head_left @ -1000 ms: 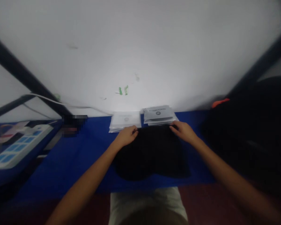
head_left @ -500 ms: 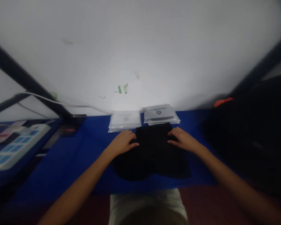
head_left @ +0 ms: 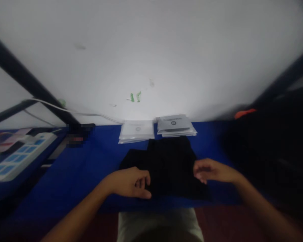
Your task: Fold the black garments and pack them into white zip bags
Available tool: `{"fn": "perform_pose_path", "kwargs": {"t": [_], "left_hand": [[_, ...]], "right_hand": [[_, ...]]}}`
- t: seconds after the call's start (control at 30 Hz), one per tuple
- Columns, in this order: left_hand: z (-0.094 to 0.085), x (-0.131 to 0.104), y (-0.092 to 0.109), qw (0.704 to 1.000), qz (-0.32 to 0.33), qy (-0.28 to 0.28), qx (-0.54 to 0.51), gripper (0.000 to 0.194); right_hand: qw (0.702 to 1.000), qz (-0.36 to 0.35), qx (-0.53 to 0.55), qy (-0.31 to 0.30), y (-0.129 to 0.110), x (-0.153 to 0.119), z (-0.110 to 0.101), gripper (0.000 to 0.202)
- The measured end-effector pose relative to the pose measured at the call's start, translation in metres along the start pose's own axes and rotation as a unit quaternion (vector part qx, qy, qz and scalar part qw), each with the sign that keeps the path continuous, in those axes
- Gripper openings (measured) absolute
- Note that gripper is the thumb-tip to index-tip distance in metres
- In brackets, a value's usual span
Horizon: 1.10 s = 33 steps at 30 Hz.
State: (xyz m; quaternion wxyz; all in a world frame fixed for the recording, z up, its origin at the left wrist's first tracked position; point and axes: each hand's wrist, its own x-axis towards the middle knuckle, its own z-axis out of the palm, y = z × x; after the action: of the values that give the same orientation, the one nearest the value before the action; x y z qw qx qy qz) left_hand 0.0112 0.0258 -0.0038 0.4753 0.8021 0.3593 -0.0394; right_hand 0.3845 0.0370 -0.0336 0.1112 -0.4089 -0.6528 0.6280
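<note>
A black garment (head_left: 170, 164), seemingly a pair of shorts, lies spread on the blue tabletop in front of me. Over its lower left part is my left hand (head_left: 131, 183), with bent fingers and a gap between them and the thumb. My right hand (head_left: 209, 170) is at the garment's right edge, its fingers loosely curled and no cloth visibly gripped. Whether the fingertips touch the fabric is hard to make out. Behind the garment lie two stacks of flat plastic packets, a left stack (head_left: 137, 130) and a right stack (head_left: 176, 126).
A white power strip with blue sockets (head_left: 20, 158) is at the left, and a white cable (head_left: 91, 114) runs along the wall. Dark frame posts (head_left: 35, 89) rise on both sides. At the right is a large black mass (head_left: 275, 154) with an orange patch (head_left: 244, 113).
Both hands have left the garment's upper part and come nearer to me, along its sides. Their fingers are more curled now. The garment's upper left portion has become visible.
</note>
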Motion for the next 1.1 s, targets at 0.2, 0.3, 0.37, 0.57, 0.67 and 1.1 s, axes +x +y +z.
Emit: {"fn": "perform_pose_path", "kwargs": {"t": [0.2, 0.3, 0.37, 0.57, 0.67, 1.1], "left_hand": [[-0.007, 0.040, 0.010, 0.989, 0.078, 0.115, 0.053, 0.032], [-0.012, 0.074, 0.007, 0.970, 0.114, 0.158, 0.143, 0.046], [-0.013, 0.093, -0.001, 0.964, 0.091, 0.164, 0.188, 0.060], [-0.001, 0.111, -0.027, 0.952, 0.074, 0.189, 0.229, 0.074], [0.004, 0.109, -0.031, 0.948, 0.082, 0.191, 0.241, 0.074], [0.005, 0.109, -0.035, 0.952, 0.096, 0.203, 0.207, 0.071]], "right_hand": [[0.982, -0.013, 0.138, 0.129, -0.005, 0.050, 0.004, 0.033], [0.945, -0.030, 0.283, 0.161, -0.014, 0.085, -0.001, 0.029], [0.915, -0.043, 0.363, 0.169, -0.017, 0.108, -0.005, 0.021], [0.855, -0.048, 0.455, 0.243, -0.009, 0.145, -0.014, 0.018], [0.859, -0.033, 0.449, 0.243, -0.005, 0.145, -0.015, 0.018], [0.817, -0.156, 0.417, 0.368, -0.005, 0.139, -0.019, 0.014]]}}
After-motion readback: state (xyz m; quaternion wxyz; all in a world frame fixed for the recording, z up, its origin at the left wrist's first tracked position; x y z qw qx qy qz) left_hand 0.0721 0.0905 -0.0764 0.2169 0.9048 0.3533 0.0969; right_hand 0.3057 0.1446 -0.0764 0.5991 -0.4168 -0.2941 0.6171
